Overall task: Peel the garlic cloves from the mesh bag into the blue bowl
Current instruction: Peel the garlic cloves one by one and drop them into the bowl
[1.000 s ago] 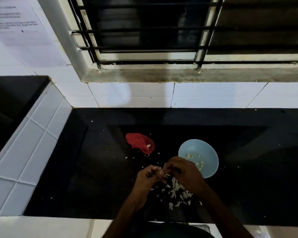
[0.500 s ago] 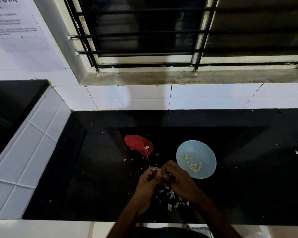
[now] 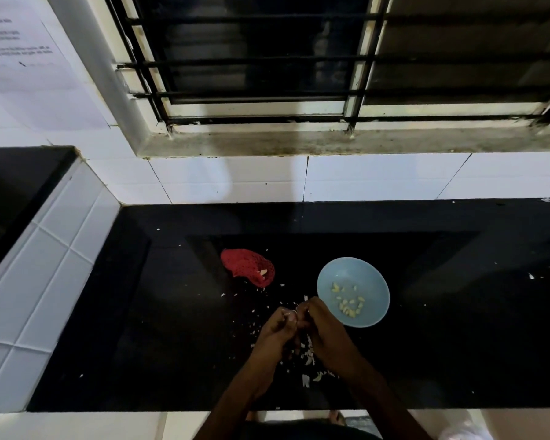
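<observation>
Fingers (image 3: pixel 283 319) pinching clove (image 3: pixel 292 313), blue bowl (image 3: pixel 346 271) holds cloves (image 3: pixel 350 303)

The countertop (image 3: pixel 458 328) is seen in glossy black. The mesh bag (image 3: pixel 245 266), left of centre, is coloured red with a fine netted pattern. The bowl (image 3: pixel 346 268) to its right is pale blue, and the peeled cloves (image 3: pixel 350 304) in it are creamy yellow. A whitish garlic clove (image 3: pixel 294 312) is shown at the bowl's near left, and white peel scraps (image 3: pixel 308 360) nearer. The far wall tiles (image 3: pixel 378 179) are white, crossed by thin grey lines.

The right hand (image 3: pixel 326 335) has drawn back off the blue bowl (image 3: pixel 346 271).
</observation>
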A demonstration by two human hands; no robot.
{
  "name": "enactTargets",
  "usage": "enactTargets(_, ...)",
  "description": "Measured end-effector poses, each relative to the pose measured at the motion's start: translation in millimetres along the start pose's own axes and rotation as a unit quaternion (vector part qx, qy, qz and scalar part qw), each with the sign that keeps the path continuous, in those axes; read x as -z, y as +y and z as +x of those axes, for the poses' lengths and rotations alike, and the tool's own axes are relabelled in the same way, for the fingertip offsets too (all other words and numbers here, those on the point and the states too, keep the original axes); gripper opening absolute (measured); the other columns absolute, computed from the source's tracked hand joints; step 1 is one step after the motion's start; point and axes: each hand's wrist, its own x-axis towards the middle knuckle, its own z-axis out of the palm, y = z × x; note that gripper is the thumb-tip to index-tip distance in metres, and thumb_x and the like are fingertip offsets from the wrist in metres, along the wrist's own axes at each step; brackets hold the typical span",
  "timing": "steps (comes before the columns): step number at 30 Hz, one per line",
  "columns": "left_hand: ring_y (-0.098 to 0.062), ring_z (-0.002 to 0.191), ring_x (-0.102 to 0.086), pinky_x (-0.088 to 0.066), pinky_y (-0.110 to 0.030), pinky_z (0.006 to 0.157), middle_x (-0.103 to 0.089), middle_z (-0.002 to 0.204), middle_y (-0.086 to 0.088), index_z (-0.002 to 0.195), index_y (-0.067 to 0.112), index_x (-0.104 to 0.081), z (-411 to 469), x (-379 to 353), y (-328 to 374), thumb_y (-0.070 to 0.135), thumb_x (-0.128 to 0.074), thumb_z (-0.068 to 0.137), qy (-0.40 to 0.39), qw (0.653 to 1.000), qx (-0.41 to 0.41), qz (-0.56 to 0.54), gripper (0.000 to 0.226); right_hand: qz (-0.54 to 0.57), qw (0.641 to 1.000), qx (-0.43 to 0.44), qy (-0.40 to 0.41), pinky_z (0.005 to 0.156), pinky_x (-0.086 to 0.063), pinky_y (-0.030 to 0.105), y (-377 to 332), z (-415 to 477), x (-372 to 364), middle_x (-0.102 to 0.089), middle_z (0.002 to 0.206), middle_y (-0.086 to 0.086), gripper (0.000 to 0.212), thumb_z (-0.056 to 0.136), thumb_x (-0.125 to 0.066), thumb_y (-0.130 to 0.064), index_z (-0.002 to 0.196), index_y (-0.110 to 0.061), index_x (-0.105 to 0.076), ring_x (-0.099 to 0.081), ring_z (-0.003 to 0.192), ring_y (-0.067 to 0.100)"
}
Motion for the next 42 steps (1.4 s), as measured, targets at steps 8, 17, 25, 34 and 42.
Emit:
enactTargets(8, -0.014, 0.059, -0.044, -0.036, -0.024, 0.052, -0.052, 0.07, -0.001, 0.093, 0.014, -0.062, 3.2, -4.6, 5.5, 0.044, -0.049, 0.101, 0.022, 0.993, -0.078, 0.081, 0.034, -0.04, 0.998, -0.004, -0.052, 0.076, -0.049, 0.032, -8.4, 8.6, 12.9, -0.047, 0.101, -0.015, 0.019, 0.098, -0.041, -0.021, 0.1, -0.04, -0.042, -0.055, 0.091, 0.007)
enactTargets(17, -0.006, 0.07, -0.056, -0.046, -0.031, 0.068, -0.062, 0.076, 0.006, 0.079, 0.025, -0.063, 10.9, -10.2, 11.0, 0.023, -0.044, 0.109, 0.103, 0.99, -0.056, 0.081, 0.035, -0.028, 0.999, -0.018, -0.006, 0.071, -0.046, 0.025, -15.5, 19.1, -1.0, -0.046, 0.095, -0.018, 0.027, 0.081, -0.05, -0.001, 0.096, -0.023, -0.048, -0.054, 0.086, 0.0)
enactTargets(25, -0.002, 0.056, -0.063, -0.044, -0.019, 0.051, -0.069, 0.066, 0.009, 0.086, 0.016, -0.067, 3.6, -21.4, 22.9, 0.016, -0.042, 0.107, 0.117, 0.992, 0.042, 0.007, 0.033, -0.059, 0.998, 0.025, -0.008, 0.078, -0.034, 0.008, -11.3, 20.5, -6.6, -0.048, 0.102, -0.011, 0.031, 0.086, -0.058, -0.006, 0.104, -0.029, -0.048, -0.047, 0.09, 0.0)
enactTargets(34, -0.011, 0.053, -0.051, -0.041, -0.025, 0.047, -0.059, 0.071, 0.001, 0.091, 0.015, -0.058, -5.3, -17.0, 24.2, 0.026, -0.042, 0.11, 0.079, 0.995, -0.003, 0.052, 0.027, -0.003, 0.998, -0.007, 0.058, 0.068, -0.037, 0.024, 4.1, 12.9, -13.6, -0.047, 0.095, -0.006, 0.031, 0.075, -0.046, -0.003, 0.096, -0.025, -0.046, -0.046, 0.084, 0.003)
enactTargets(42, -0.002, 0.075, -0.062, -0.054, -0.025, 0.066, -0.066, 0.082, 0.015, 0.104, 0.019, -0.061, -12.4, -14.3, 27.1, 0.023, -0.05, 0.108, 0.063, 0.976, -0.12, 0.172, 0.012, 0.105, 0.988, -0.066, 0.097, 0.067, -0.045, 0.043, 8.3, 0.5, -26.3, -0.052, 0.089, 0.004, 0.009, 0.097, -0.046, -0.01, 0.093, -0.017, -0.049, -0.051, 0.078, 0.023)
